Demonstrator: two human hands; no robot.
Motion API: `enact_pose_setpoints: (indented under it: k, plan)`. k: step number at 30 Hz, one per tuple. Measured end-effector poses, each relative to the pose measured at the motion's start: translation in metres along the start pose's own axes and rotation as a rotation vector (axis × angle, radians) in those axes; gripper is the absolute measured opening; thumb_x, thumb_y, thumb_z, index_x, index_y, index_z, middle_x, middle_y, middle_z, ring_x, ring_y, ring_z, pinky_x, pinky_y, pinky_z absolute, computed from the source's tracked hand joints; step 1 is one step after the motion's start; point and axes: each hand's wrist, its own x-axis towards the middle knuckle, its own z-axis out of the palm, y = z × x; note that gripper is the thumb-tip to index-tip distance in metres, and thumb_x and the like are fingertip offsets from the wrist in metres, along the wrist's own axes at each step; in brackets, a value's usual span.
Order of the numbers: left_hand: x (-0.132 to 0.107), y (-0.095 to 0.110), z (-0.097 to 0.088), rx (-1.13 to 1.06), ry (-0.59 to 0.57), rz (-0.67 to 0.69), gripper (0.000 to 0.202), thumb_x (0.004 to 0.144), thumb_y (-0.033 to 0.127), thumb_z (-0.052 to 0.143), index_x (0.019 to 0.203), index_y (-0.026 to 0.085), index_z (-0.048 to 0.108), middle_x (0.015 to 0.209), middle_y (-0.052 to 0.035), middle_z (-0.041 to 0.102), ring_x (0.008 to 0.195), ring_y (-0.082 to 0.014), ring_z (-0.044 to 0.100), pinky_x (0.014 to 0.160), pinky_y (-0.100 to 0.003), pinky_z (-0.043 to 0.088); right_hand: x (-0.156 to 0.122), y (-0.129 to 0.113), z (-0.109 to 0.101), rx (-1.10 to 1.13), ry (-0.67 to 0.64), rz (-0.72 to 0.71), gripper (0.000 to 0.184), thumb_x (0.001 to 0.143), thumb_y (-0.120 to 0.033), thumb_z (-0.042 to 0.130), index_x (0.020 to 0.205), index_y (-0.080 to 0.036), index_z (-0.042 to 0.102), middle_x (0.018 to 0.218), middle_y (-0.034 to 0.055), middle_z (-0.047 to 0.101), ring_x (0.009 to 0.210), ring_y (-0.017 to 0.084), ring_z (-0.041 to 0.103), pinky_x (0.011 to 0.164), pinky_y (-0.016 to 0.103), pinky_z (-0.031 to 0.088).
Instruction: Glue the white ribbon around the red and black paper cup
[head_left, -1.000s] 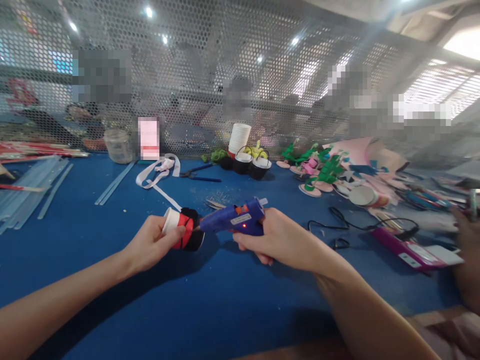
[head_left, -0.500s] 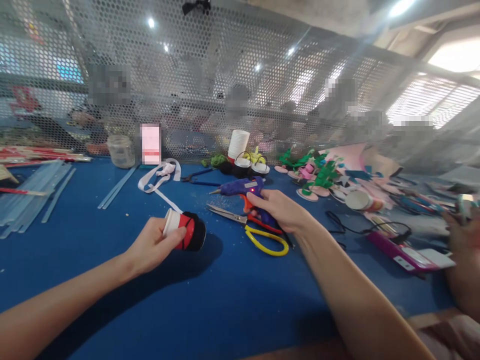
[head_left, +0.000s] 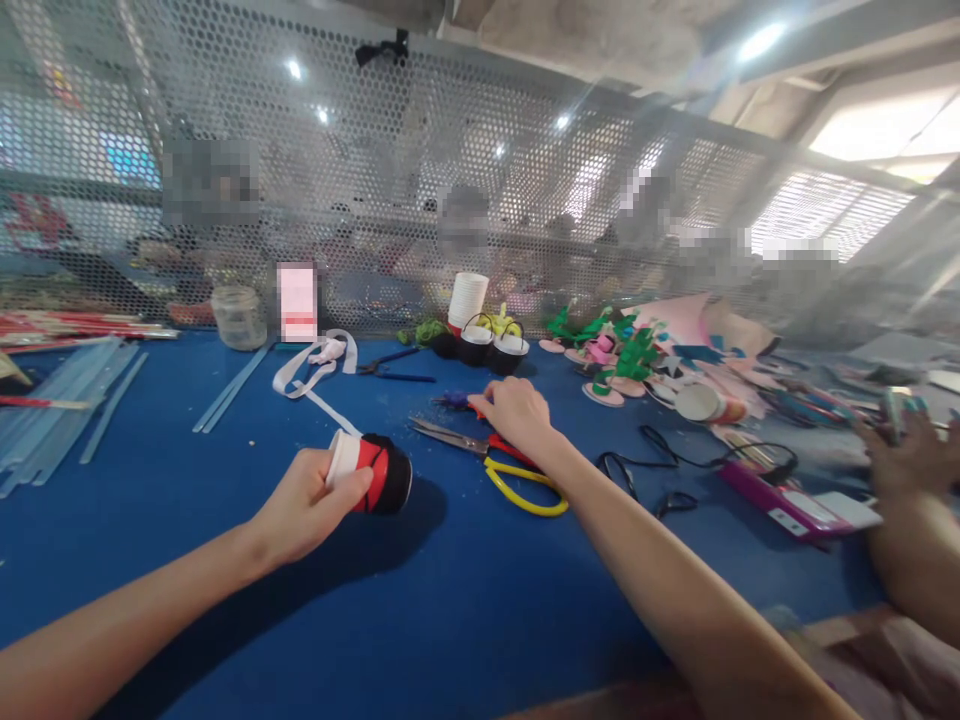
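Note:
My left hand [head_left: 300,500] is closed around a small paper cup [head_left: 386,478], white, red and black, tilted on its side just above the table. A white ribbon [head_left: 334,410] runs from behind the cup toward a loose loop. My right hand [head_left: 517,415] is wrapped over a blue hot glue gun [head_left: 455,400], low at the tabletop; the nozzle end shows to its left, while hand and wrist hide the rest. Scissors [head_left: 454,437] with red and yellow handles lie right beside it, blades partly apart and the red handle partly under my wrist.
Clear glue sticks [head_left: 60,400] lie left. Pliers [head_left: 397,372], black cups [head_left: 476,345] and a plastic jar [head_left: 240,318] stand or lie along the mesh. Green decorations [head_left: 637,355] are at right, near a purple power strip [head_left: 780,505] with a cable. Another person's hand [head_left: 911,450] is far right.
My right hand has moved left and down with the glue gun, turning over it so most of the gun is now covered. My left hand and the cup stay nearly still.

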Motion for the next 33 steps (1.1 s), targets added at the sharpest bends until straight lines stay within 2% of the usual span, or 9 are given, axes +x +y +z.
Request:
enact_pose_setpoints:
  k: [3,6,10,14,18,21,24,30,33]
  plan:
    - [-0.001,0.001,0.002,0.034,0.024,0.034,0.027,0.070,0.027,0.039,0.047,0.017,0.030,0.048,0.0056,0.025,0.044,-0.0060,0.022,0.040,-0.020,0.017,-0.021,-0.031,-0.004,0.083,-0.123,-0.172,0.041,0.072,-0.050,0.041,0.064,-0.016,0.062,0.060,0.0020,0.058,0.061,0.013,0.052,0.054,0.022,0.035]
    - [-0.002,0.001,0.004,0.103,0.019,0.111,0.025,0.069,0.024,0.040,0.046,0.017,0.032,0.046,0.0057,0.027,0.043,-0.0057,0.023,0.040,-0.020,0.018,-0.039,-0.057,0.000,0.340,-0.352,-0.421,0.042,0.074,-0.049,0.039,0.071,-0.014,0.062,0.064,0.0010,0.059,0.060,0.011,0.051,0.054,0.021,0.036]
    - [-0.004,0.002,0.004,0.181,-0.021,0.175,0.025,0.069,0.022,0.039,0.045,0.017,0.033,0.045,0.0057,0.030,0.041,-0.0055,0.025,0.041,-0.021,0.021,-0.048,-0.068,0.011,0.567,-0.447,-0.414,0.031,0.071,-0.042,0.048,0.075,-0.013,0.059,0.070,0.0018,0.059,0.062,0.010,0.050,0.056,0.021,0.038]
    - [-0.003,0.002,0.006,0.142,-0.039,0.163,0.025,0.070,0.022,0.040,0.046,0.016,0.034,0.045,0.0059,0.030,0.041,-0.0055,0.025,0.041,-0.021,0.020,-0.049,-0.065,0.016,0.685,-0.406,-0.339,0.025,0.069,-0.037,0.052,0.072,-0.013,0.056,0.067,0.0007,0.056,0.061,0.009,0.048,0.057,0.022,0.038]
    - [-0.001,-0.002,0.008,-0.040,-0.039,-0.004,0.027,0.071,0.030,0.040,0.047,0.016,0.036,0.047,0.0059,0.028,0.044,-0.0060,0.023,0.041,-0.020,0.020,-0.052,-0.064,0.010,0.800,-0.322,-0.334,0.019,0.074,-0.032,0.047,0.071,-0.014,0.051,0.069,0.0006,0.057,0.062,0.008,0.049,0.060,0.022,0.038]
    - [0.001,-0.003,0.008,-0.190,-0.057,-0.136,0.029,0.070,0.036,0.042,0.049,0.016,0.038,0.047,0.0062,0.029,0.044,-0.0058,0.023,0.041,-0.019,0.020,-0.057,-0.066,0.004,0.946,-0.354,-0.293,0.012,0.073,-0.026,0.049,0.070,-0.015,0.047,0.064,-0.0012,0.056,0.056,0.007,0.049,0.056,0.021,0.039]
    - [0.003,-0.001,0.009,-0.282,-0.048,-0.230,0.030,0.068,0.038,0.045,0.049,0.015,0.039,0.044,0.0073,0.030,0.041,-0.0045,0.023,0.040,-0.018,0.019,-0.059,-0.067,0.000,1.038,-0.376,-0.286,0.011,0.070,-0.020,0.053,0.080,-0.016,0.051,0.063,-0.0031,0.055,0.057,0.006,0.051,0.057,0.020,0.041]
    - [0.007,-0.001,0.011,-0.521,0.003,-0.440,0.022,0.062,0.034,0.054,0.055,0.014,0.048,0.044,0.0057,0.045,0.038,-0.0056,0.038,0.040,-0.017,0.027,-0.056,-0.064,-0.002,1.071,-0.201,-0.258,0.013,0.066,-0.022,0.057,0.077,-0.016,0.060,0.071,-0.0007,0.059,0.067,0.009,0.054,0.064,0.023,0.042]
    - [0.009,-0.003,0.011,-0.579,0.007,-0.488,0.019,0.060,0.032,0.055,0.057,0.013,0.050,0.045,0.0042,0.049,0.040,-0.0071,0.043,0.042,-0.018,0.031,-0.054,-0.062,0.000,1.070,-0.141,-0.266,0.015,0.065,-0.024,0.058,0.078,-0.017,0.060,0.071,-0.0003,0.060,0.067,0.009,0.054,0.065,0.024,0.043]
